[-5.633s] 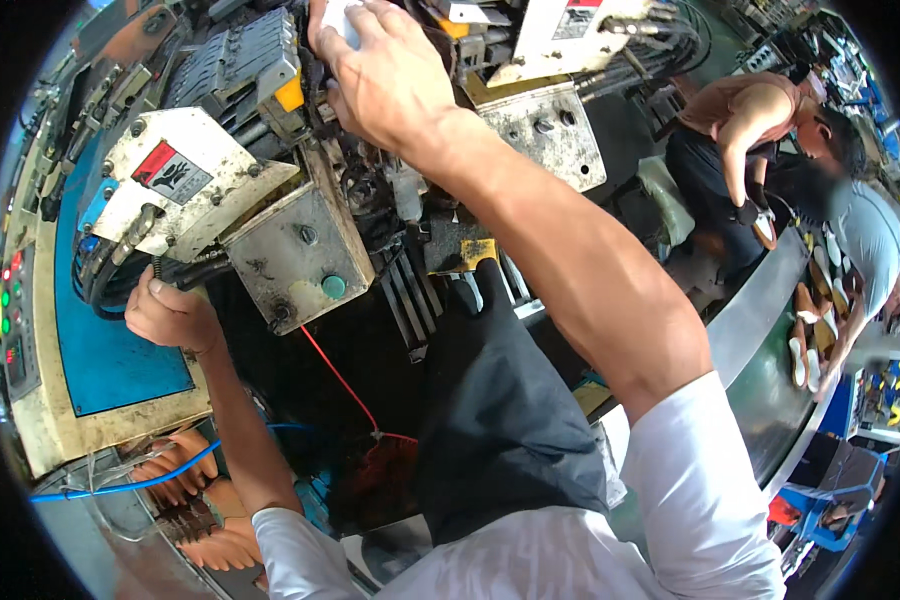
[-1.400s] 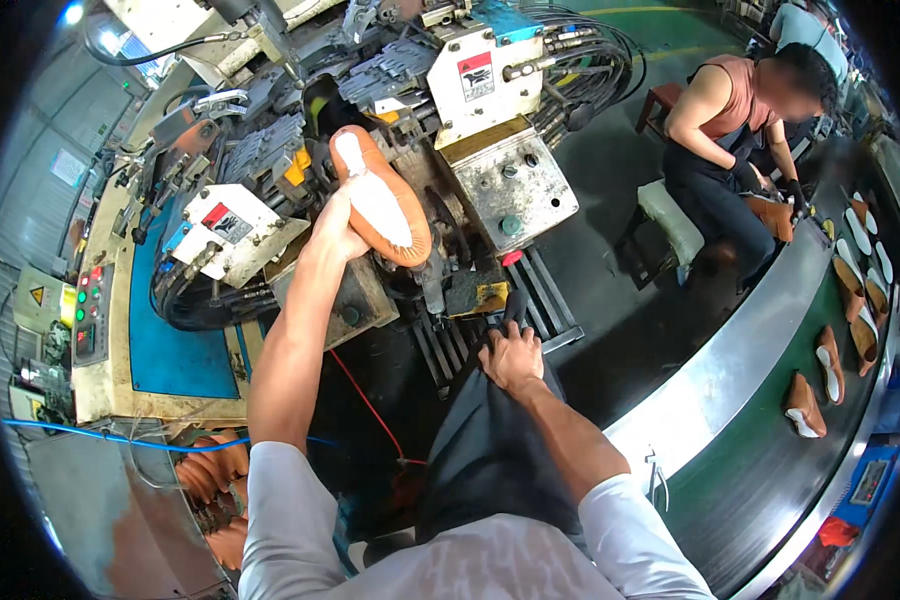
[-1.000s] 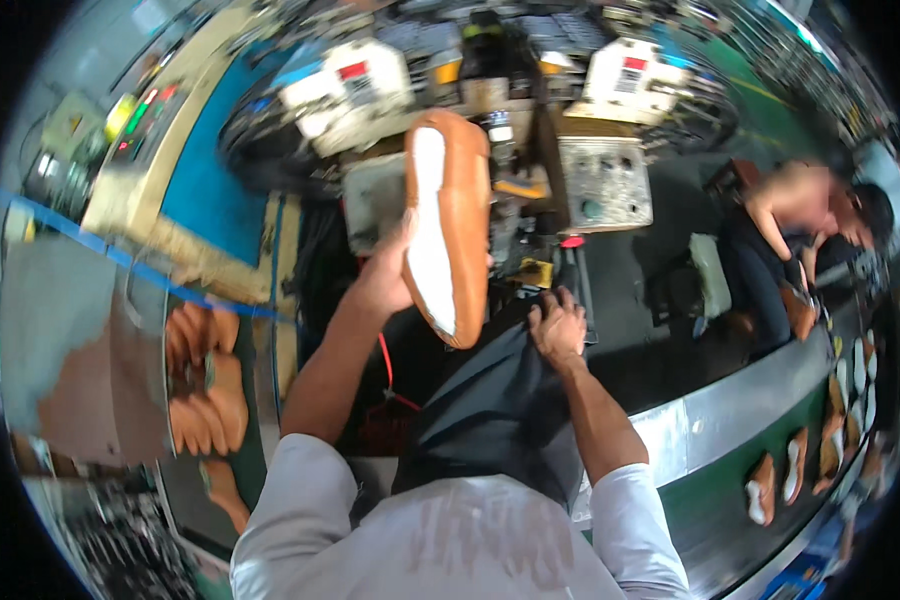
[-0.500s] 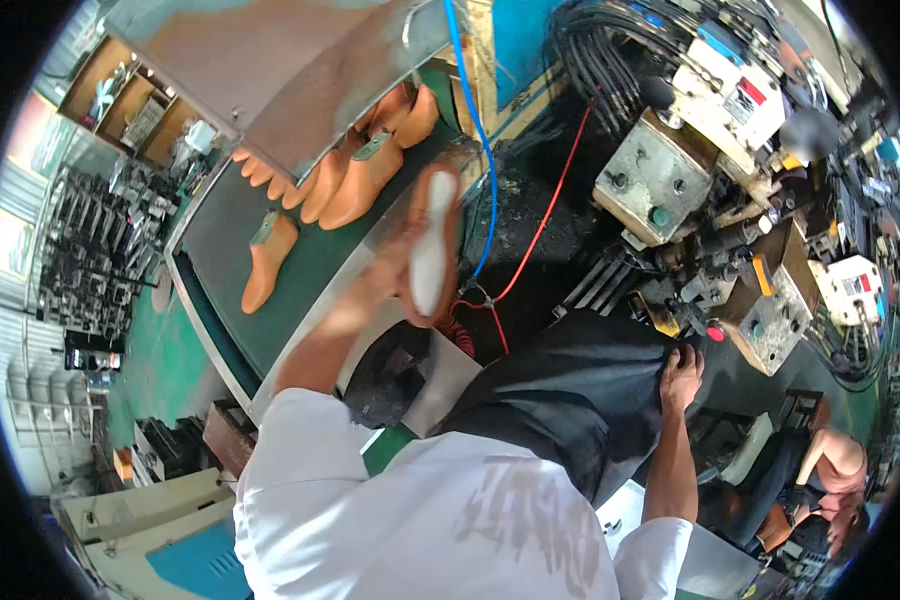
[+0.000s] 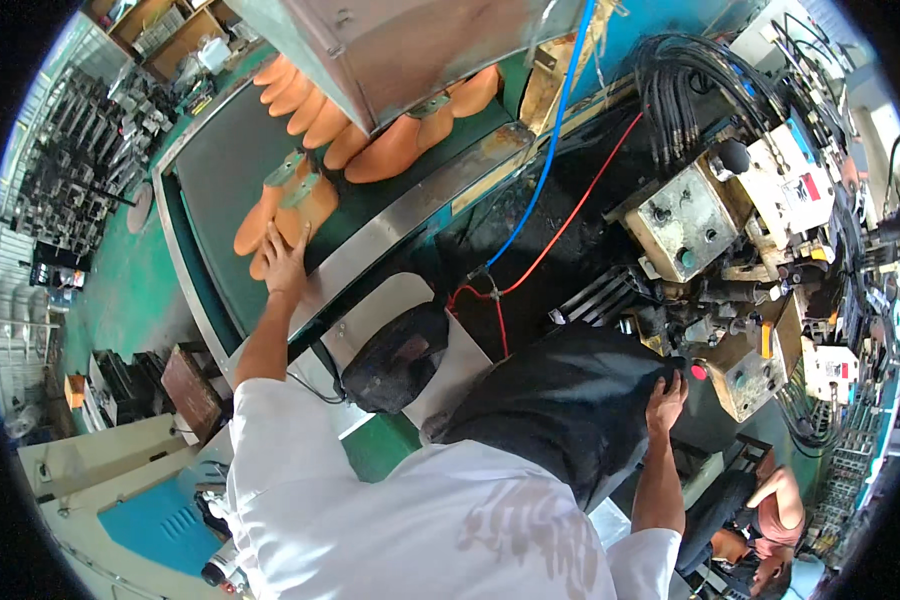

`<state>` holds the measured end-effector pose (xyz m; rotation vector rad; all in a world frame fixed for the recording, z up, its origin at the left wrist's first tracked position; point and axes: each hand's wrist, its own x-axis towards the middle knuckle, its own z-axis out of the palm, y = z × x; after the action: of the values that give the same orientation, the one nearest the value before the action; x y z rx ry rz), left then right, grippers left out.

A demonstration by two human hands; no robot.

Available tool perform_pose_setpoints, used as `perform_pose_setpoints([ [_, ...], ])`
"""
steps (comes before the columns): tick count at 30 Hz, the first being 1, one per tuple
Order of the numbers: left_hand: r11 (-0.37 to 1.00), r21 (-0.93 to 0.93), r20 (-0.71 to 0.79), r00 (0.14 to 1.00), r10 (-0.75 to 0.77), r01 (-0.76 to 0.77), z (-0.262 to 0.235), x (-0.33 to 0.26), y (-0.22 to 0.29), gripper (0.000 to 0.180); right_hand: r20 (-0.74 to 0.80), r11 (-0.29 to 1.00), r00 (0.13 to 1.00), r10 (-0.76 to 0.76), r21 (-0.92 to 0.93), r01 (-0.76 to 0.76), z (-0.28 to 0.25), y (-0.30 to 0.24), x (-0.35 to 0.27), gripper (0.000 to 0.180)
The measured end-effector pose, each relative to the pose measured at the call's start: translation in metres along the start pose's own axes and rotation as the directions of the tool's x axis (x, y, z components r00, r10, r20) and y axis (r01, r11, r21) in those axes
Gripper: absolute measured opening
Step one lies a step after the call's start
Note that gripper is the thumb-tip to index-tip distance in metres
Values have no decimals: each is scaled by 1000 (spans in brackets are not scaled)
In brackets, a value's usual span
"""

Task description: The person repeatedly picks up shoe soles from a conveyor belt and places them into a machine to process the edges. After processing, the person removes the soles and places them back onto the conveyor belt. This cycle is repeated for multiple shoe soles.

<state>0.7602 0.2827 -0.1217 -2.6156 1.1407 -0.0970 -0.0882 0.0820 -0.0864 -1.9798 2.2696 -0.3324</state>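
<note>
Right hand (image 5: 667, 402) rested loose on the black trouser knee (image 5: 620, 372), 4 o'clock. Left hand (image 5: 286, 265), well apart, lay spread on one orange last (image 5: 315, 206), 9–10 o'clock; couldn't tell if gripping. Second last (image 5: 253, 228) just beside. Both smooth, toes toward 7, long axes 1–7, on green worktop (image 5: 215, 165). More lasts (image 5: 385, 152) behind, part-hidden, count unclear.

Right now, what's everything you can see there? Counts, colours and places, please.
Conveyor belt: one, dark green, upper left
Shoe-shaped forms: at least nine, orange, on the belt
Metal cover: one, grey-brown, top centre
Hose: one, blue, upper centre
Second hose: one, red, centre
Control boxes: two, off-white, right side
Pad: one, black, centre
Cabinet: one, cream and blue, lower left
Co-worker: one, pinkish top, lower right
Left hand: one, bare, touching a form
Right hand: one, bare, on dark trousers
</note>
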Motion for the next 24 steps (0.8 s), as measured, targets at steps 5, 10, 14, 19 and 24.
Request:
perform_pose_setpoints([
  [5, 994, 79, 29, 997, -75, 73, 10, 38, -29, 94, 66, 999, 998, -23, -26, 24, -1, -20, 0, 61],
  [10, 988, 89, -17, 992, -128, 129, 29, 84, -54, 91, 143, 997, 990, 2, -73, 9, -16, -16, -9, 62],
  [14, 987, 121, 13, 994, -109, 106, 36, 111, -75, 91, 178, 997, 984, -3, -80, 18, -23, 2, -18, 61],
  [19, 979, 178, 110, 987, -119, 99, 32, 121, -92, 103, 219, 996, 975, 35, -89, -16, -33, 12, -30, 62],
  [24, 988, 154, 271, 962, -21, -21, 26, 135, -65, 98, 134, 987, 986, 99, -136, -81, -33, 22, -53, 62],
])
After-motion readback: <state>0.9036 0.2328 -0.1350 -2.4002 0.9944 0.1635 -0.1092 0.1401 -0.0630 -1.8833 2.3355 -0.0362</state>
